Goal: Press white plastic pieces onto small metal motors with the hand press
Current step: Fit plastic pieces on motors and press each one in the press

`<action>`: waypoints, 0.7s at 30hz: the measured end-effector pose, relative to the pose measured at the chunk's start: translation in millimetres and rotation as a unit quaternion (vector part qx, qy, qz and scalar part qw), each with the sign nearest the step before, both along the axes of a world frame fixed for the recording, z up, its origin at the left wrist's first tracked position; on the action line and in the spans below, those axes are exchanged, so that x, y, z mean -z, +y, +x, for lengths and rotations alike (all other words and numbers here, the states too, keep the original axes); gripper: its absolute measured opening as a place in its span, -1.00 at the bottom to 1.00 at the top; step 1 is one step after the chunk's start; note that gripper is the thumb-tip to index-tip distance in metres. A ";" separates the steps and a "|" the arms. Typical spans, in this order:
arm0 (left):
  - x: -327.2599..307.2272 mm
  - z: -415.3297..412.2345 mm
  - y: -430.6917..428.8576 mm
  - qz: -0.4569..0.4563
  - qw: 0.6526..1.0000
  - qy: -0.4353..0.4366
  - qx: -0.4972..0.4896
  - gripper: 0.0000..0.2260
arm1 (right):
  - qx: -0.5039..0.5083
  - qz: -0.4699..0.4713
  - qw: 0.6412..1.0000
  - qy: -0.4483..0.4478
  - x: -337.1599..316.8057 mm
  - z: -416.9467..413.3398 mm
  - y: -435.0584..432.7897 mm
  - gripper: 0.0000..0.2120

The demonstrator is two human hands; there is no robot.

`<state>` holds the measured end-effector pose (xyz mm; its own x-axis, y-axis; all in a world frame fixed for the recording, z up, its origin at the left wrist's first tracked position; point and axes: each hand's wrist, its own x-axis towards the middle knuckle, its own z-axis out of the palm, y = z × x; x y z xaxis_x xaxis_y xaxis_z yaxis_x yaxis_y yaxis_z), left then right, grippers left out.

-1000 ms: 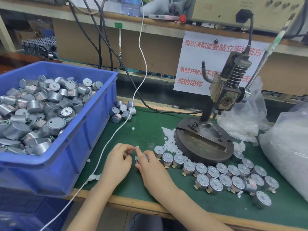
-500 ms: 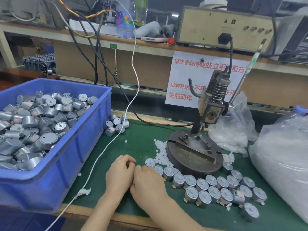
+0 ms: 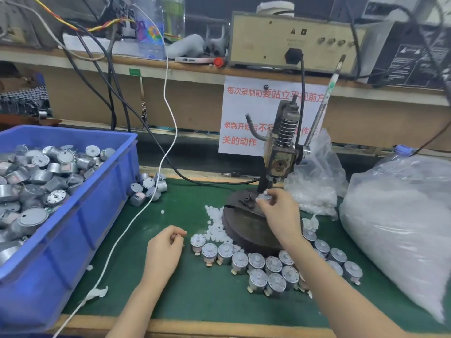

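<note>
Right hand [image 3: 278,213] pinches a motor [image 3: 264,197], axis upright, over the press base [image 3: 244,230]; left hand [image 3: 166,250] curled, contents unclear.

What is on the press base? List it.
The right hand holds a motor over the base, beside a dark metal fixture. The hand covers the base beneath it, so whether the motor is seated cannot be seen.
</note>
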<state>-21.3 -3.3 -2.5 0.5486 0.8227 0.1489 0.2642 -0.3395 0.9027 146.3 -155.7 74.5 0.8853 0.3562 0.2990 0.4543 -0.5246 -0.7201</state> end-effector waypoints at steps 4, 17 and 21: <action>1.3 -3.7 0.9 -0.034 0.999 -0.016 -0.005 -0.72 | 0.028 -0.084 0.992 -0.095 22.3 16.3 1.2 -0.69; 4.4 -4.8 2.5 -0.060 0.997 -0.039 -0.003 -0.74 | 0.032 -0.147 0.984 -0.097 27.5 32.4 -0.9 -0.59; 3.7 -5.7 1.9 -0.069 0.996 -0.049 -0.002 -0.73 | -0.012 0.018 0.999 0.026 10.6 29.7 -9.3 -0.53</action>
<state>-27.0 -1.4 -6.2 0.5336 0.8412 0.0872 0.1728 -0.2093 0.9625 175.9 -164.9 63.9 0.8916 0.3664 0.2662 0.4275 -0.4869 -0.7617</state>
